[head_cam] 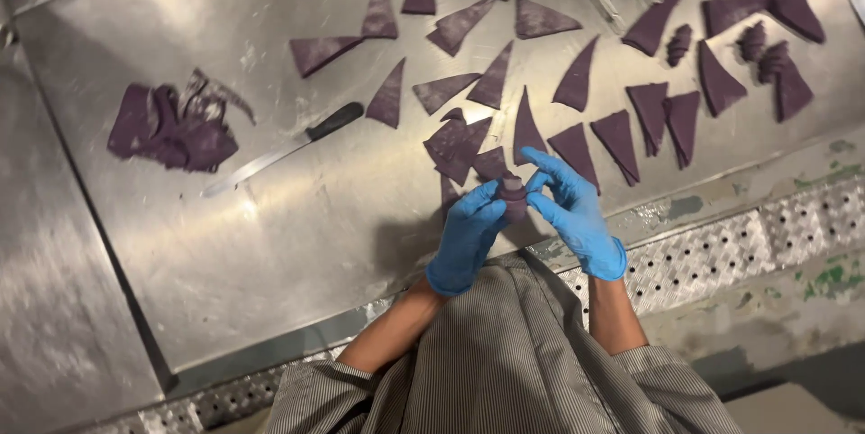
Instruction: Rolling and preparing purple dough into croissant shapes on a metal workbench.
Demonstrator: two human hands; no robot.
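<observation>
Left hand [468, 234]: blue-gloved, fingers curled around the near side of a dough roll [513, 195] – closed on it.
Right hand [569, 204]: blue-gloved, fingertips pinching the roll's far side, index finger arched over the top.
Roll: small, purple, held between both hands just above the desk's near edge.
Desk [297, 236]: steel, dusted with flour.
Triangles [577, 150]: purple dough, cut flat, scattered across the desk beyond the hands; a few overlap just behind the left hand.
Knife [284, 150]: black handle, lying flat to the left, well apart from the hands.
Scraps [176, 127]: crumpled purple heap at far left, just beside the blade tip.
Finished rolls [752, 42]: small curled pieces at top right – among more triangles.
Sleeves [505, 371]: striped grey.
</observation>
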